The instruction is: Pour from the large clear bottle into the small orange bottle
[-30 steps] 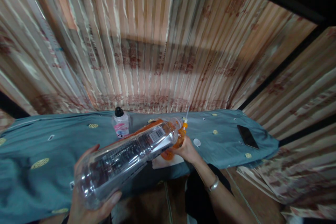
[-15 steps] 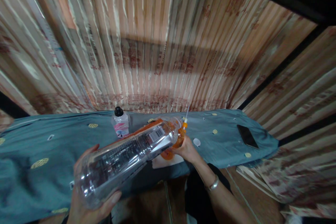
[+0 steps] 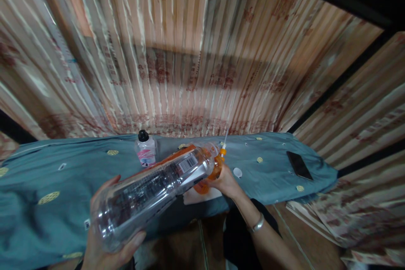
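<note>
A large clear plastic bottle [image 3: 148,192] with an orange label and a barcode lies tilted across the view, its open mouth toward the upper right. My left hand [image 3: 110,236] is closed around its base end. Beyond the mouth, my right hand [image 3: 224,179] grips an orange translucent bottle [image 3: 201,187] that has an orange and white top with a thin clear tube. The clear bottle partly covers the orange one, so whether their openings touch cannot be seen. Under the orange bottle lies a pale flat sheet [image 3: 199,197].
A clear bottle with a black cap and pink label [image 3: 146,152] stands at the back. A white round cap [image 3: 237,172] and a dark phone [image 3: 299,165] lie on the teal patterned cloth [image 3: 265,185]. Pleated curtains [image 3: 190,50] hang behind, with dark bars at the sides.
Both hands and the two bottles keep nearly the same pose. The whole view has shifted very slightly.
</note>
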`<action>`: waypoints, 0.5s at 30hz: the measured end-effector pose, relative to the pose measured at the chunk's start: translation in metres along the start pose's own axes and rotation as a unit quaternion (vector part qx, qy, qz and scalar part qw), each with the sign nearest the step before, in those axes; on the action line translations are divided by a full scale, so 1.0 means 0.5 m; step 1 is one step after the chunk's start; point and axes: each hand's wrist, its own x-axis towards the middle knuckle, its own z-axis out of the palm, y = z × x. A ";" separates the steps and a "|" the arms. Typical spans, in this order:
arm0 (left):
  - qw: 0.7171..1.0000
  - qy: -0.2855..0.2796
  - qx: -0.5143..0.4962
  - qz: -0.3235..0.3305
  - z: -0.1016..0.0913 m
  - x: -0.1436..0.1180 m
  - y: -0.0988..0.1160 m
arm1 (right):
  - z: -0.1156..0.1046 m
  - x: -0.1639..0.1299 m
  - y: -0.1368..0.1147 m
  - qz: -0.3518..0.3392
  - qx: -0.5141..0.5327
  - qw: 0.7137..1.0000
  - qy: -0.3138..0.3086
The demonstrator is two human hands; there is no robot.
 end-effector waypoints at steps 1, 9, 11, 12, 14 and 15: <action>1.000 0.002 -0.002 -0.001 0.000 0.000 -0.002 | 0.000 0.000 0.002 0.006 0.000 1.000 0.003; 0.999 -0.018 -0.019 -0.030 0.001 0.005 -0.005 | -0.013 -0.004 0.010 -0.002 -0.026 1.000 0.004; 1.000 -0.005 -0.003 -0.018 0.003 0.003 -0.004 | -0.015 -0.004 0.011 -0.006 -0.017 1.000 -0.007; 1.000 -0.012 -0.002 -0.023 0.003 0.003 -0.003 | -0.016 -0.004 0.013 -0.007 -0.016 1.000 -0.010; 1.000 -0.010 -0.006 -0.013 0.002 0.001 -0.004 | -0.016 -0.004 0.017 -0.008 -0.025 1.000 -0.002; 1.000 0.010 -0.001 -0.001 0.000 0.001 -0.005 | -0.016 -0.003 0.020 -0.007 -0.033 0.999 0.006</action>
